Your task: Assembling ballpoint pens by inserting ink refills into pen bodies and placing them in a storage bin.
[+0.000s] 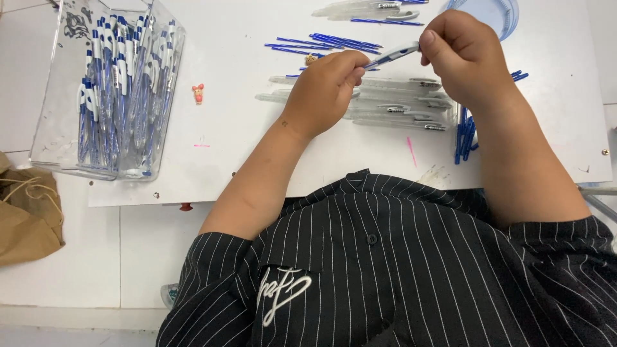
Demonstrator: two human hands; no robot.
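Hidden inside the left hand [324,90]: the near end of the pen barrel [393,53], past the fingers [350,71]; fingertip contact unreadable.

left hand [324,90] + right hand [464,54]: pinch one clear pen [393,54] | clear barrels [392,103] beneath | bin of pens [112,90] far left

The scene was brightly and evenly lit, the light seeming to fall from above. The white tabletop [244,160] looked almost washed out toward its far edge, and shadows were soft, only a faint one under the left hand [324,90] and forearm. The clear plastic bin [58,128] at the tabletop's left edge caught pale glints (its walls blurred what lay inside). Focus was fair overall; the straight edges bowed slightly near the frame's corners.
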